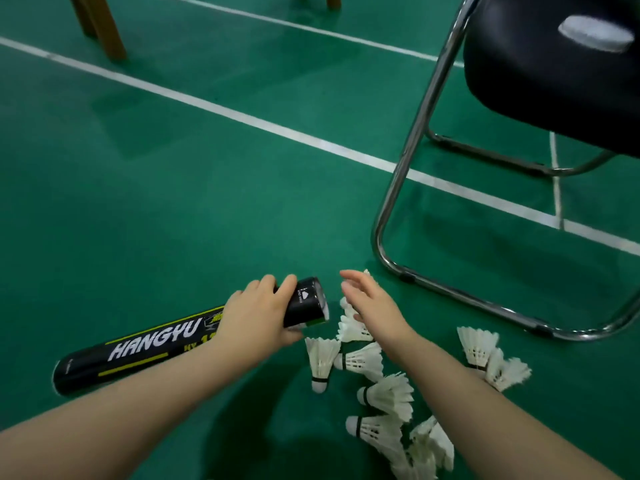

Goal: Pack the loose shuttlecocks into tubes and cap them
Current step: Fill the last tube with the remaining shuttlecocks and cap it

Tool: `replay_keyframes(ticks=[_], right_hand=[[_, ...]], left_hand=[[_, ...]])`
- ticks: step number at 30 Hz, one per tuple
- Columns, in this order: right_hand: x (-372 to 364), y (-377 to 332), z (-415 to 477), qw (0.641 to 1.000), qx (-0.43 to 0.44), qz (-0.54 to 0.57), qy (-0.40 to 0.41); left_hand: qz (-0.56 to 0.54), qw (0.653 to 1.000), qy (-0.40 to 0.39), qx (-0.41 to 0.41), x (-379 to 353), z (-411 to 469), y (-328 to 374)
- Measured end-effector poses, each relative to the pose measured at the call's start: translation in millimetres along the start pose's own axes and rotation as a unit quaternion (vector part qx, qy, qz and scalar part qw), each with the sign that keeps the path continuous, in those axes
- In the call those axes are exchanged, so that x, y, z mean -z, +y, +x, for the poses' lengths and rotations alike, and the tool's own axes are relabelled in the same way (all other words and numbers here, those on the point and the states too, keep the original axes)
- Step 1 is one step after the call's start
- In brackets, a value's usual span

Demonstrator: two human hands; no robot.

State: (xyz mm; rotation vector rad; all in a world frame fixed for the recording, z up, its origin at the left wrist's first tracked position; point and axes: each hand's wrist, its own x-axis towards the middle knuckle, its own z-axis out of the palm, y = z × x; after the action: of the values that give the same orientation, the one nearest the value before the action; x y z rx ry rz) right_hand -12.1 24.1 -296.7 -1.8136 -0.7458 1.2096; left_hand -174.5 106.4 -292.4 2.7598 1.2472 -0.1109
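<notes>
A black tube (145, 348) with yellow stripes and white lettering lies on the green floor, its open end (317, 303) pointing right. My left hand (258, 315) grips the tube close to that open end. My right hand (372, 303) hovers just right of the opening with fingers straight and holds nothing. Several loose white feather shuttlecocks (360, 358) lie scattered on the floor under and behind my right forearm, with two more (485, 355) further right. One shuttlecock (320, 362) lies just below the tube's mouth.
A chair with a chrome tube frame (401, 188) and a black seat (554, 71) stands at the right, its base rail (485, 299) close behind the shuttlecocks. A white cap-like object (595, 34) lies on the seat. Wooden legs (104, 26) stand far left. White court lines cross the floor.
</notes>
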Motion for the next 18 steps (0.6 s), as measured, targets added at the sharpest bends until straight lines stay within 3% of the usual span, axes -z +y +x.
replay_keyframes(ticks=[7, 14, 16, 18], right_hand=[[1.4, 54.6, 20.7, 0.979, 0.041, -0.198, 0.018], [8.2, 80.6, 26.7, 0.860, 0.154, -0.487, -0.009], [13.0, 77.7, 25.3, 0.864, 0.163, -0.476, 0.024], [16.4, 68.8, 21.7, 0.900, 0.158, -0.394, 0.096]], left_hand=[[0.019, 0.998, -0.055, 0.030, -23.7, -3.9, -10.9], [0.019, 0.998, -0.065, 0.016, -28.9, -3.5, -4.8], [0.020, 0.998, -0.066, 0.017, -29.6, -5.9, -5.6], [0.013, 0.997, -0.066, 0.022, -30.5, -8.8, -6.8]])
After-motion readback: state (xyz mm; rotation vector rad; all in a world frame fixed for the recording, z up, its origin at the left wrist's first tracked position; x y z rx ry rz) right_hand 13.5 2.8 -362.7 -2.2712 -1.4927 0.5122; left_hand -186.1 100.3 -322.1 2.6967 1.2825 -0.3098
